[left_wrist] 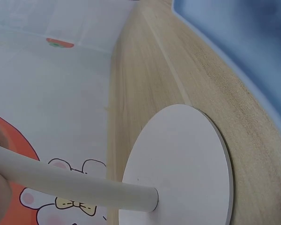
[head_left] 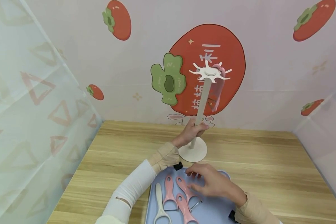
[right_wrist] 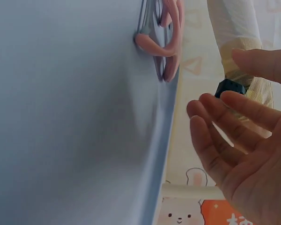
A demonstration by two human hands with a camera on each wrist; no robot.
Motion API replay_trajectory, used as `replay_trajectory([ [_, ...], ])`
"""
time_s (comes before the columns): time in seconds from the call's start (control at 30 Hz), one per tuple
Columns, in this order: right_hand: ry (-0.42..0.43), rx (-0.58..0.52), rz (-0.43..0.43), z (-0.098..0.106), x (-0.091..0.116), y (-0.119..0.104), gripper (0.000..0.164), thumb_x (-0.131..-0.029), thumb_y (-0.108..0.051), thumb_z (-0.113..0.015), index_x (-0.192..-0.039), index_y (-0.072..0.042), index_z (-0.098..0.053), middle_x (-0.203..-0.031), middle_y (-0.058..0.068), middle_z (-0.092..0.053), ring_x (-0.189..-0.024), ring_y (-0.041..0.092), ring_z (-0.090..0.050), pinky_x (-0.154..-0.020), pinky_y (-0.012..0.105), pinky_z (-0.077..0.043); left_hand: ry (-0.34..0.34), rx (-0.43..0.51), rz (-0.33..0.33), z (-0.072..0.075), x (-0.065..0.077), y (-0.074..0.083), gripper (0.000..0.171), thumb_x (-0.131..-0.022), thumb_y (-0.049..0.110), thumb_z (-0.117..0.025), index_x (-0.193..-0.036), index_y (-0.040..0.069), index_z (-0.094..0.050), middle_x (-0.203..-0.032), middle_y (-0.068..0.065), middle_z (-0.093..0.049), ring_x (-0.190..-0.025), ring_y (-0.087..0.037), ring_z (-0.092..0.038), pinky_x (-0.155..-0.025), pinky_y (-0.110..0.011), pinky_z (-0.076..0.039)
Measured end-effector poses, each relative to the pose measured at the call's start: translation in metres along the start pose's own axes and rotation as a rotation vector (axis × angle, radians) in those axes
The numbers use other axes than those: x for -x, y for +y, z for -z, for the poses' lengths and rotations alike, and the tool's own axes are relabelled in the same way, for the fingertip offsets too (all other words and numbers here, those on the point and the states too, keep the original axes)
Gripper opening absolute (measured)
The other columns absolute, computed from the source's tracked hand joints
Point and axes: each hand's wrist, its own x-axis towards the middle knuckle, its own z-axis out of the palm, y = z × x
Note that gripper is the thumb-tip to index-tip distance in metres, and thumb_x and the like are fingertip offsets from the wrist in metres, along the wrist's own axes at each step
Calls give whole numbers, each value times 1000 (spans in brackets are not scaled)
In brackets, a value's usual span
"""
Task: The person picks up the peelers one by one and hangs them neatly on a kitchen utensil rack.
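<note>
My left hand (head_left: 191, 133) grips the pole of a white hanging rack (head_left: 203, 102) low down, above its round base (left_wrist: 178, 159). Hooks fan out from the rack's top, and a pink peeler (head_left: 218, 91) hangs on the right side. Over the blue tray (head_left: 217, 210) hovers my right hand (head_left: 212, 183), its fingers loosely bent with nothing in them. To its left in the tray lie a white peeler (head_left: 159, 199) and three pink peelers (head_left: 169, 188). In the right wrist view, pink peelers (right_wrist: 171, 47) show beyond the bare tray floor.
Tray and rack stand on a wooden table (head_left: 254, 161), the rack just behind the tray. A wall (head_left: 268, 68) printed with persimmons rises at the table's back edge. Patterned side sheets (head_left: 30, 109) border the left and right.
</note>
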Motion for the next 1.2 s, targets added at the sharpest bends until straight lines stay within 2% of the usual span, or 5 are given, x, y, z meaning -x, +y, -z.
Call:
replay_trajectory([
  [0.13,-40,39,-60,-6,3,0,40,-88,-26,-79,-122,-7,-69,-104,-1,-71,-87,12,-66,-75,28,-56,8,-4,2,-1,0,0,44,-98,5,-55,-60,-5,-34,-48,4,-26,-46,-13,-21,-49,-27,-19],
  [0.37,-92,57,-59,-17,1,1,42,-87,-25,-80,-123,-7,-66,-95,-2,-67,-81,10,-63,-74,23,-53,30,-3,12,0,1,0,43,-96,7,-56,-60,-3,-35,-48,4,-26,-46,-13,-22,-50,-26,-19],
  [0.6,-118,93,-99,-25,0,-1,41,-84,-23,-80,-121,-10,-68,-88,-6,-64,-65,2,-55,-60,17,-46,21,2,8,0,1,0,42,-97,4,-55,-62,-4,-34,-49,3,-26,-46,-13,-22,-49,-26,-19],
  [0.83,-143,144,-162,-26,-4,-5,42,-85,-24,-77,-125,-15,-67,-86,-9,-62,-60,-4,-47,-54,18,-42,15,7,15,0,0,0,43,-96,4,-55,-60,-4,-32,-49,4,-25,-47,-12,-20,-49,-26,-19],
  [1.2,-195,181,-230,-28,-11,-12,53,-87,-36,-77,-132,-13,-63,-76,-11,-57,-60,-1,-47,-53,22,-41,21,8,-5,-1,-1,-1,43,-97,5,-55,-61,-2,-32,-49,4,-24,-46,-13,-20,-48,-26,-18],
])
